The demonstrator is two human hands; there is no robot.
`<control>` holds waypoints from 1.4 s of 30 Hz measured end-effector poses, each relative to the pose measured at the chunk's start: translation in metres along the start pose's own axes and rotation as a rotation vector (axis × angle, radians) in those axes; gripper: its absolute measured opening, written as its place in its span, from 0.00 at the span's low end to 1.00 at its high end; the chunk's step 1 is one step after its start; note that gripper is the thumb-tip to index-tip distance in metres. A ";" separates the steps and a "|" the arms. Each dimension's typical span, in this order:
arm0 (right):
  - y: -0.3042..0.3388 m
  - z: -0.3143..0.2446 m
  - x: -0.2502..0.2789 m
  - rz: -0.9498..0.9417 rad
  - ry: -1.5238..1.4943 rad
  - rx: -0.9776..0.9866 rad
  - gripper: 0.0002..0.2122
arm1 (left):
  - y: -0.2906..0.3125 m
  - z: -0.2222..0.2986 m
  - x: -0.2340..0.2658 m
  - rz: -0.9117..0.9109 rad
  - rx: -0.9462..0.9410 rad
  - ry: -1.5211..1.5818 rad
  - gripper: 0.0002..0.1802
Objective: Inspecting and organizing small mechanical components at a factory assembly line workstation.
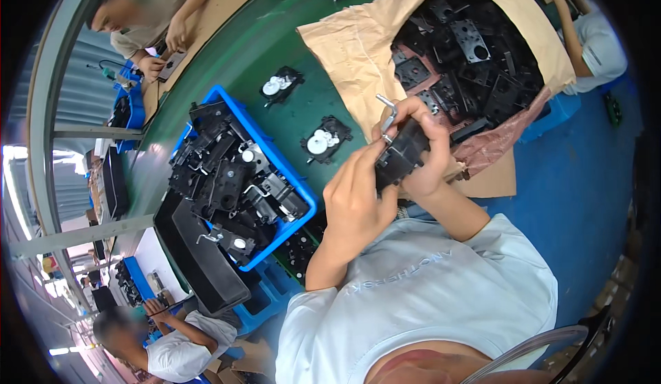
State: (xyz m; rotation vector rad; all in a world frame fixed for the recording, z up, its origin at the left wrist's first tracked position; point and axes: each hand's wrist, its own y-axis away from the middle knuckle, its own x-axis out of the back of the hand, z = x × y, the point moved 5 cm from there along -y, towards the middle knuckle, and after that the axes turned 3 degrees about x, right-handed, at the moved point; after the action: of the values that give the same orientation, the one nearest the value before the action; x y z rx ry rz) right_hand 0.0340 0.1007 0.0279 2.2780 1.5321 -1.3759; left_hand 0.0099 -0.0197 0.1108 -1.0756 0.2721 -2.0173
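The left hand (354, 195) and right hand (432, 151) are clamping a unit (406, 153), seemingly mid-work; gear units (323, 140) are lying unheld farther left, bin (308, 199) and sack (354, 54) holding more parts.

The green tabletop (258, 47) is fairly evenly and brightly lit. Glare is produced by a white light tube (17, 191) beyond its left edge. Within the paper sack (344, 43), detail is darkened by shadow. A metal post (40, 109) is bowed by fisheye distortion; the picture corners are blacked out.
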 end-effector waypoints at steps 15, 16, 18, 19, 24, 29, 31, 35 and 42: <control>-0.008 -0.010 -0.043 -0.034 0.136 -0.235 0.20 | -0.056 -0.030 0.182 0.159 0.495 -0.611 0.14; -0.006 -0.010 -0.040 -0.041 0.129 -0.236 0.20 | -0.066 -0.057 0.205 0.147 0.530 -0.731 0.15; 0.000 -0.011 -0.035 -0.032 0.160 -0.248 0.21 | -0.066 -0.084 0.225 0.142 0.562 -0.864 0.15; 0.002 -0.010 -0.033 -0.024 0.177 -0.250 0.21 | -0.063 -0.091 0.226 0.109 0.574 -0.920 0.20; -0.015 0.027 -0.046 0.122 0.192 -0.179 0.22 | -0.056 -0.054 0.140 -0.038 0.414 -0.523 0.23; -0.019 0.056 -0.059 0.154 -0.130 -0.270 0.23 | -0.042 -0.023 0.087 -0.354 0.088 -0.597 0.21; -0.025 0.064 -0.055 0.174 -0.238 -0.288 0.23 | -0.057 -0.039 0.096 -0.527 0.047 -0.374 0.19; -0.020 0.076 -0.036 0.298 -0.301 -0.431 0.22 | -0.109 -0.167 0.194 -0.331 0.304 -0.783 0.18; -0.024 0.062 -0.030 0.336 -0.252 -0.399 0.20 | -0.082 -0.350 0.244 -0.782 0.586 -1.020 0.20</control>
State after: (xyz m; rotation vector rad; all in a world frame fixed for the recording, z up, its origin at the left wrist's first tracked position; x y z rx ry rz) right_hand -0.0266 0.0599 0.0212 1.9240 1.1551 -1.0983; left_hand -0.3800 -0.2099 0.0844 -1.7688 -1.3446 -1.6437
